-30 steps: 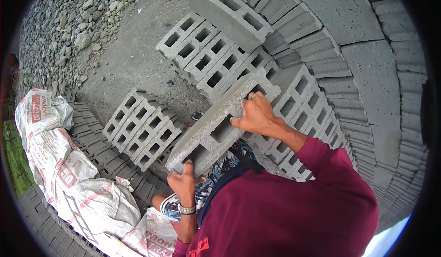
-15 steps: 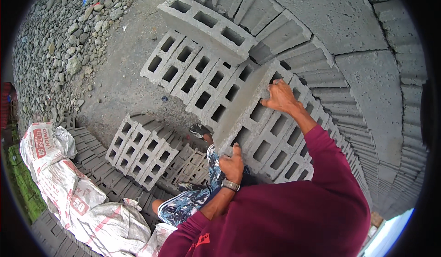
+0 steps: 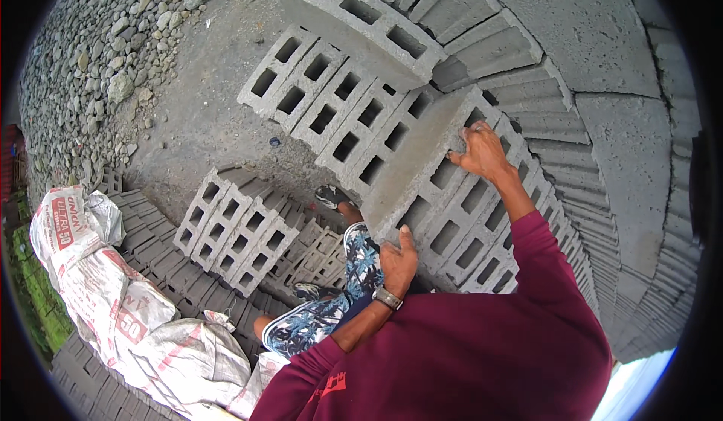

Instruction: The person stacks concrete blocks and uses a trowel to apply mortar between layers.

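Head view | concrete block [image 3: 420, 166]: at the left edge of the block stack [image 3: 461, 217], cavities facing up | right hand [image 3: 483, 152]: clamped on the block, fingers and thumb at neighbouring cavities | left hand [image 3: 398, 264]: thumb at near-end cavity, other fingers obscured, grip cannot be told

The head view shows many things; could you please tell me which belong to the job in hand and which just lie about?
Job in hand:
grey hollow concrete block, right hand at its holes, left hand at its near end;
row of grey hollow concrete blocks beside it.

Apparently just lying about:
white, red-printed, crumpled sacks;
loose, rounded grey stones.
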The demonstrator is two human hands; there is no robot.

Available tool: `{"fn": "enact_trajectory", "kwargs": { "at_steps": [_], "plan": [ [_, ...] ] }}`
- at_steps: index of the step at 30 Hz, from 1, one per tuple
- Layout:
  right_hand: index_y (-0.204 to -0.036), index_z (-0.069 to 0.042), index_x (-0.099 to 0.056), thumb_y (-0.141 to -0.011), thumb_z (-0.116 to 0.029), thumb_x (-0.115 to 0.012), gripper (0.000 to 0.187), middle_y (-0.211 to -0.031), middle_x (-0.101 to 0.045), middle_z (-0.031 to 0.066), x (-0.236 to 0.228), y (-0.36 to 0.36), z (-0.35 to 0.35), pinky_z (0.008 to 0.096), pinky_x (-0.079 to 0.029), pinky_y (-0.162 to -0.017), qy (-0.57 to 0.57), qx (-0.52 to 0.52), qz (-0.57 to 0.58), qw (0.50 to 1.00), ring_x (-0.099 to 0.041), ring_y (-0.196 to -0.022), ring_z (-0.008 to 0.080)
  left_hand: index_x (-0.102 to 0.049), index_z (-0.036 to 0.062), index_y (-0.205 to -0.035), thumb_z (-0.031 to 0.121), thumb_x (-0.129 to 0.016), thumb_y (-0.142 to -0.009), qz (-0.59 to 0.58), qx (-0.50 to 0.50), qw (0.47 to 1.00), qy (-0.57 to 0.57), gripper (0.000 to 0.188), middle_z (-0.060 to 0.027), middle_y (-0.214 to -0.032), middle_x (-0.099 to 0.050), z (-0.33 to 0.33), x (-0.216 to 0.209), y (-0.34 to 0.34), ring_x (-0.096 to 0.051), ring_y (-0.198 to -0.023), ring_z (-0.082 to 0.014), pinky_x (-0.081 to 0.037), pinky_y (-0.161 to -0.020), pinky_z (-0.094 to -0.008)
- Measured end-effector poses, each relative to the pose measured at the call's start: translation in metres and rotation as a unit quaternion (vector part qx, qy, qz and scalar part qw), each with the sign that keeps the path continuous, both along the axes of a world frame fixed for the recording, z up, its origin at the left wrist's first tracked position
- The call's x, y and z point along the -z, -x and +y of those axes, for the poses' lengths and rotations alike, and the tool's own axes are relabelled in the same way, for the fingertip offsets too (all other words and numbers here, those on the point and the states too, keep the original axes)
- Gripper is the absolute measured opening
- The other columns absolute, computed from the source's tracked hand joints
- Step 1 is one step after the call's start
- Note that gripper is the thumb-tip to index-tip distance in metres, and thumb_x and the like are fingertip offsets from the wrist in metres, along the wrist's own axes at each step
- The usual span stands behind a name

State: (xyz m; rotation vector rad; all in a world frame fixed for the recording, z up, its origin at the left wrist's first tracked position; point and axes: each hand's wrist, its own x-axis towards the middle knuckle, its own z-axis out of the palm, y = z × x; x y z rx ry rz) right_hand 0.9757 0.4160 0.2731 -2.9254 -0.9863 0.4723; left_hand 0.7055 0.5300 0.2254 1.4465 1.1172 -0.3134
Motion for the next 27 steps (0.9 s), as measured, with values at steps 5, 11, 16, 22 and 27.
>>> {"fn": "enact_trajectory", "kwargs": {
  "at_steps": [5,11,16,22,27],
  "plan": [
    [-0.099,0.008,-0.070,-0.079,-0.038,-0.075,0.051,-0.085,-0.070,0.0284,-0.038,0.001,0.036,0.0448,-0.048,-0.094,0.146,0.019,0.063,0.987,-0.067,-0.093,0.0413,-0.066,-0.0080,-0.109,0.046,-0.061,-0.094,-0.164,0.223,0.961,0.019,0.056,-0.0309,-0.101,-0.069,0.068,0.017,0.043,-0.069,-0.100,-0.0389,-0.053,-0.085,-0.0415],
    [-0.110,0.002,-0.070,-0.087,-0.043,-0.066,0.051,-0.100,-0.071,0.0265,-0.058,-0.039,0.163,0.0463,-0.053,-0.087,-0.158,0.119,0.005,0.980,-0.068,-0.098,0.0412,-0.067,-0.0037,-0.118,0.037,-0.060,-0.094,-0.008,0.066,0.989,-0.132,0.047,-0.0274,-0.106,-0.070,0.161,0.072,0.126,-0.070,-0.102,-0.0351,-0.053,-0.088,-0.0400],
    [-0.114,0.001,-0.069,-0.085,-0.040,-0.068,0.050,-0.107,-0.070,0.0267,-0.019,-0.103,0.256,0.0484,-0.051,-0.090,-0.174,0.024,-0.094,0.980,-0.067,-0.102,0.0415,-0.067,-0.0073,-0.114,0.032,-0.057,-0.098,-0.009,-0.121,0.976,-0.179,0.043,-0.0206,-0.100,-0.073,0.217,0.077,0.195,-0.070,-0.091,-0.0262,-0.053,-0.084,-0.0354],
    [-0.111,-0.001,-0.066,-0.083,-0.035,-0.071,0.045,-0.108,-0.069,0.0223,0.035,-0.156,0.316,0.0532,-0.047,-0.092,-0.139,-0.057,-0.193,0.970,-0.063,-0.107,0.0393,-0.062,-0.0049,-0.123,0.036,-0.062,-0.098,-0.004,-0.327,0.940,-0.098,0.047,-0.0102,-0.102,-0.071,0.219,0.073,0.263,-0.066,-0.084,-0.0142,-0.049,-0.067,-0.0255],
    [-0.109,-0.004,-0.066,-0.082,-0.038,-0.072,0.043,-0.105,-0.069,0.0161,0.048,-0.176,0.346,0.0530,-0.043,-0.093,-0.062,-0.110,-0.250,0.960,-0.059,-0.114,0.0364,-0.064,-0.0033,-0.122,0.037,-0.064,-0.097,0.001,-0.371,0.924,-0.096,0.048,-0.0092,-0.102,-0.072,0.204,0.061,0.279,-0.067,-0.083,-0.0129,-0.047,-0.064,-0.0243]
  ]
}}
